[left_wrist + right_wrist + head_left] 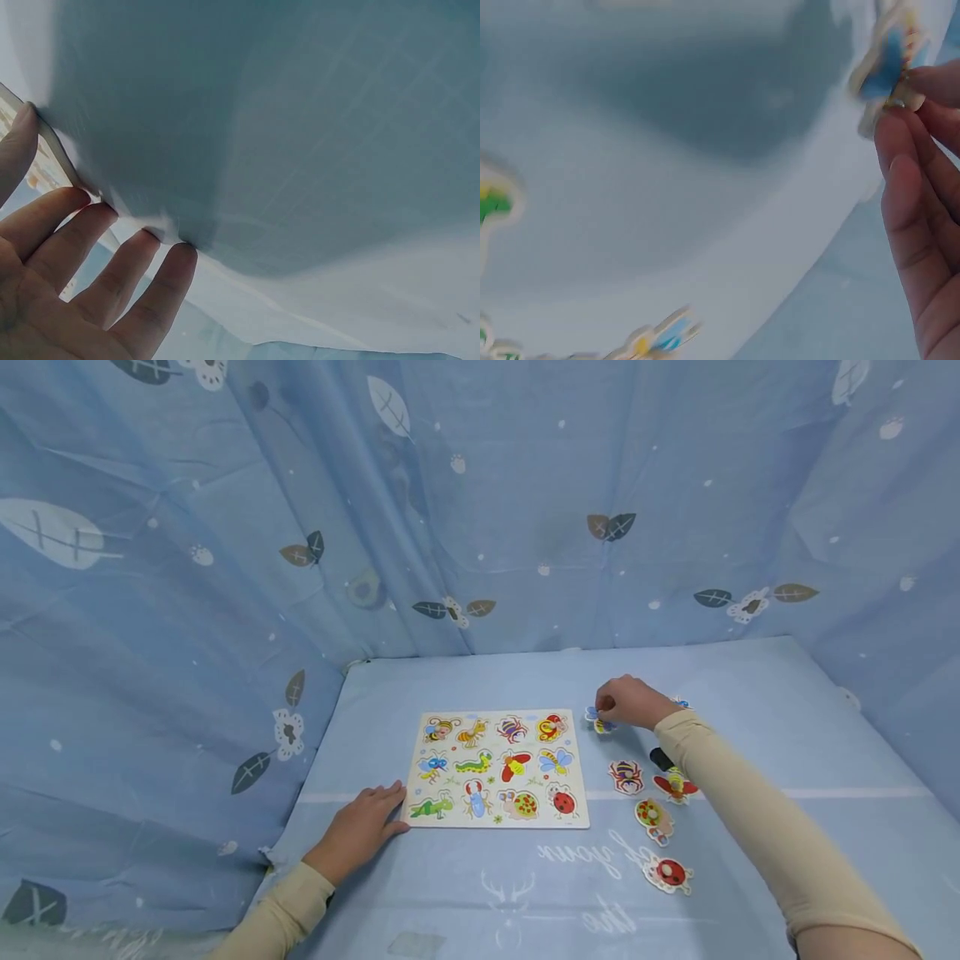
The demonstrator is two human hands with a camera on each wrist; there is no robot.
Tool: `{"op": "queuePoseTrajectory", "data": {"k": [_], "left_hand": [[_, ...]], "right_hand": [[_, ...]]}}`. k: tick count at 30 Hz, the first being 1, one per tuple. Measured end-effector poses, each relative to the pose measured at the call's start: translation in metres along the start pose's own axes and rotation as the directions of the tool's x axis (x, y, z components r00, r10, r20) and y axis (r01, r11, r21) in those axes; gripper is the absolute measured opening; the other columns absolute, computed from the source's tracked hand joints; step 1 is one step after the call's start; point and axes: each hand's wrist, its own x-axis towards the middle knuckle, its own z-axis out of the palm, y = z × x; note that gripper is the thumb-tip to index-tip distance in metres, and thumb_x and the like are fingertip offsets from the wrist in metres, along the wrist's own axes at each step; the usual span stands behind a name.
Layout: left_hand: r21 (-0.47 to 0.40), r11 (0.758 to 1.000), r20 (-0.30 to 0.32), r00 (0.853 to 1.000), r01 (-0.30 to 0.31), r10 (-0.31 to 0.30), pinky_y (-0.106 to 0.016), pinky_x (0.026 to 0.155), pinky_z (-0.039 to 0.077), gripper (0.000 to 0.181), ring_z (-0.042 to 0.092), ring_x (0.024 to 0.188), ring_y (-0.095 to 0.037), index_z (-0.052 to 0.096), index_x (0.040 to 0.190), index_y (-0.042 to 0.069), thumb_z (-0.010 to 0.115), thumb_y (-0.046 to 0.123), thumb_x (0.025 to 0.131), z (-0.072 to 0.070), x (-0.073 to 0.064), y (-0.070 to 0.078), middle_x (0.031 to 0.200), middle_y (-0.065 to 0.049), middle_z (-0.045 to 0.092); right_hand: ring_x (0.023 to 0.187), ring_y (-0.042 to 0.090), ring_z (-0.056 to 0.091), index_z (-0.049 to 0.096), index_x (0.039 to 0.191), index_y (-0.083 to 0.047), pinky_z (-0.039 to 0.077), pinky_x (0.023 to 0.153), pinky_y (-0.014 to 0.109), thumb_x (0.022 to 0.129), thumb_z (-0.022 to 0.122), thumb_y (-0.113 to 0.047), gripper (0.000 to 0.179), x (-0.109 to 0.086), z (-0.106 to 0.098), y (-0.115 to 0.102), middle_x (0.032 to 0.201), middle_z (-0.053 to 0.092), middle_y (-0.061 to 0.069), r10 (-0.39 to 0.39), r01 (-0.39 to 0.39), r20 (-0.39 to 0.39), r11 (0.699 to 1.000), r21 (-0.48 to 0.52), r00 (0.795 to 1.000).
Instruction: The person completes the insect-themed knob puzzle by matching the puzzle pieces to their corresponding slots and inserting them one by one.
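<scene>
A flat puzzle board (450, 824) printed with colourful insects lies on the table. My left hand (362, 829) rests at its left edge with fingers extended; in the left wrist view, the thumb and fingertips (176, 259) touch along the edge. Just beyond the board's upper right corner, my right hand (634, 700) pinches a blue-winged, yellow-striped insect puzzle piece (602, 725) between thumb and fingers. The right wrist view shows that piece blurred and tilted in the fingertips, off the tabletop.
Right of the board lie loose pieces: a spider (626, 777), a red-winged insect (677, 786), a snail (655, 820) and a ladybug (668, 874). Another blue piece (680, 702) shows partly behind the right wrist. A patterned blue curtain (525, 527) hangs behind the table.
</scene>
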Motion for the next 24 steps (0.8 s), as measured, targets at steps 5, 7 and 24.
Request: {"op": "queuePoseTrajectory", "data": {"k": [5,7,24], "left_hand": [[-0.001,1.000,-0.004,1.000,-0.001,0.001,-0.052,0.105,0.055,0.061,0.060,0.131,-0.037,0.062,0.142,0.004,0.077,0.033,0.091,0.001,0.000,-0.002,0.148,-0.014,0.061],[-0.002,1.000,-0.008,1.000,-0.004,0.004,-0.053,0.104,0.055,0.061,0.060,0.131,-0.038,0.062,0.142,0.004,0.078,0.033,0.091,0.002,0.000,-0.002,0.148,-0.014,0.061],[-0.003,1.000,-0.016,1.000,-0.007,0.007,-0.052,0.105,0.055,0.062,0.060,0.131,-0.038,0.063,0.141,0.003,0.079,0.033,0.090,0.002,-0.001,-0.001,0.147,-0.015,0.062]], "right_hand": [[0.070,0.013,0.061,0.077,0.085,-0.012,0.055,0.066,0.028,0.094,0.076,-0.020,0.011,0.002,0.008,-0.030,0.081,0.073,0.000,-0.054,0.054,0.022,0.998,-0.018,0.998],[0.067,0.012,0.058,0.076,0.081,-0.013,0.051,0.063,0.025,0.094,0.077,-0.023,0.015,0.003,0.014,-0.039,0.077,0.072,-0.002,-0.060,0.061,0.039,0.998,-0.032,0.997],[0.055,0.009,0.040,0.057,0.061,-0.018,0.033,0.056,0.022,0.094,0.078,-0.028,0.040,-0.004,0.055,-0.078,0.058,0.048,-0.006,-0.109,0.112,0.085,0.993,-0.035,0.990]]}}
